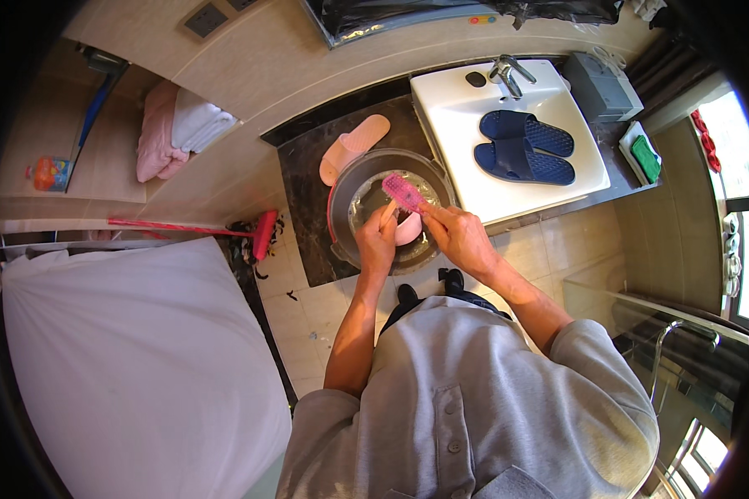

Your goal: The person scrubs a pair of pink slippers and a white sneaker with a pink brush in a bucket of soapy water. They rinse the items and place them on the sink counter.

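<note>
Both my hands work over a grey bucket (341, 172) that has water and suds in it. In my right hand (464, 239) is a bright pink scrubbing brush (402, 191), tilted above the bucket's mouth. My left hand (376, 241) grips a pale pink slipper (409, 229), which is partly hidden by the hands and the brush. Another pink slipper (354, 148) lies on the dark countertop (298, 170), close against the bucket's far left side. A pair of navy slippers (524, 148) rests in the white sink (453, 179) to the right.
A chrome faucet (510, 75) rises at the sink's back. Right of the sink stand a grey box (603, 87) and a green cloth or sponge (644, 159). A red broom (264, 235) lies by debris at left, near a large white-covered surface (133, 349). Folded towels (175, 129) fill a wall niche.
</note>
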Demonstrator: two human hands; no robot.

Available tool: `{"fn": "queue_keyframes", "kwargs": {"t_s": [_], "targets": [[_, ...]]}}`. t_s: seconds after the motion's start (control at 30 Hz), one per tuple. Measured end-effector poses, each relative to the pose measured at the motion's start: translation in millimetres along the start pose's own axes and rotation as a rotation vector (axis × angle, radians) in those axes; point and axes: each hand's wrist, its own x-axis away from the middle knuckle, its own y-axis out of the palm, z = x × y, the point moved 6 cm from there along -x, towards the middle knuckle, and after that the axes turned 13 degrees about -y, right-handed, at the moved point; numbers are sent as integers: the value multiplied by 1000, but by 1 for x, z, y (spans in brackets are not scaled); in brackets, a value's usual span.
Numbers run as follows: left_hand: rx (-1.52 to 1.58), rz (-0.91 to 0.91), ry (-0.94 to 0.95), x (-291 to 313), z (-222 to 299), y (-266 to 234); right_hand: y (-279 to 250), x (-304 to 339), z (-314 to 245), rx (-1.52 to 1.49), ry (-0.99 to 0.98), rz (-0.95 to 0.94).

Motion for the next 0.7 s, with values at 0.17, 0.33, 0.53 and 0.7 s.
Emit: {"fn": "queue_keyframes", "kwargs": {"t_s": [0.17,0.33,0.53,0.7], "targets": [[5,-132,-4,7,-7,-1,2,4,22,-102,38,122],[5,-350,-123,10,-27,4,3,-1,19,-139,221,-5],[-187,-170,168,-3,-1,3,14,-4,15,-145,-43,175],[-295,-111,-22,-14,6,-6,17,1,-11,-7,-108,33]]}}
